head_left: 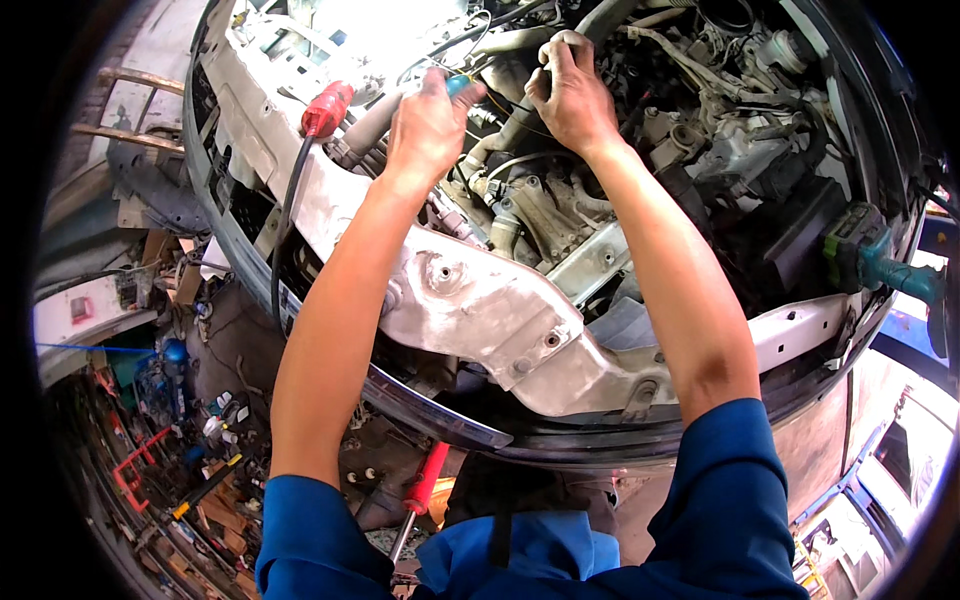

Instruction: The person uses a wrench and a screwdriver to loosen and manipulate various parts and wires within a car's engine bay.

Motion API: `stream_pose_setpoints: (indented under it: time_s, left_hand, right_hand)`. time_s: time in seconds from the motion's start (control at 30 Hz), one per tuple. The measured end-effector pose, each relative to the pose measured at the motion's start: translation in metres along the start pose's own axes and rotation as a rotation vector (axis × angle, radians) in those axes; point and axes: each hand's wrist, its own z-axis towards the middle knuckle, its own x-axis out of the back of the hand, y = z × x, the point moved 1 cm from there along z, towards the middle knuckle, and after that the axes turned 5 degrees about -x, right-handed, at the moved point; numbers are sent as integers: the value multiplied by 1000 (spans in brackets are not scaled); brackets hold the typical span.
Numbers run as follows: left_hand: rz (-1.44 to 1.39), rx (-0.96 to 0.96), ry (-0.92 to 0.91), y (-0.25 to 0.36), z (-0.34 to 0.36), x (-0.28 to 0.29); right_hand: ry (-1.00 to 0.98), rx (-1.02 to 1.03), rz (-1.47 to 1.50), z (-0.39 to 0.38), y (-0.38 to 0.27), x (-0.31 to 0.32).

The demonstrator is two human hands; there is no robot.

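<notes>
Over the open engine bay (540,215), my left hand (428,128) is closed on a small teal object (458,84) whose kind is hard to make out. Its thumb lies across the near side of that object. To the right, the fingers of my right hand (578,95) are bent and pressed together beside a thick dark hose (603,18). What the right fingertips pinch, if anything, is hidden. Thin dark wires (512,103) pass between the two hands. Both forearms reach across the pale metal front crossmember (480,310).
A red-handled lamp (327,110) with a black cord lies on the left, near strong glare. A teal cordless power tool (885,262) rests at the right edge. Below stands a red-and-chrome rod (428,478). Tools and scrap (215,440) clutter the floor at left.
</notes>
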Motion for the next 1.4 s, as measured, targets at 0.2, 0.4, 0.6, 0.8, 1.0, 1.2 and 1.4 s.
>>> stream_pose_setpoints:
  time_s: [0.2,0.4,0.6,0.8,1.0,1.2,1.4]
  left_hand:
    - [152,-174,6,5,-10,0]
    - [-6,-86,63,3,0,5]
    - [-183,77,-13,-4,9,6]
    - [6,-186,45,-8,-4,-3]
    - [66,-89,96,-6,7,3]
    - [50,-75,77,5,-3,4]
    - [142,-166,47,9,-10,8]
  right_hand:
    - [30,21,-34,-1,1,0]
    - [3,-19,-34,-1,-1,0]
    - [-5,-19,-26,0,-1,1]
    - [-2,19,-41,1,-8,1]
    - [-18,-7,-59,1,-9,1]
    - [5,28,-58,1,-5,2]
    - [11,37,-53,2,-5,1]
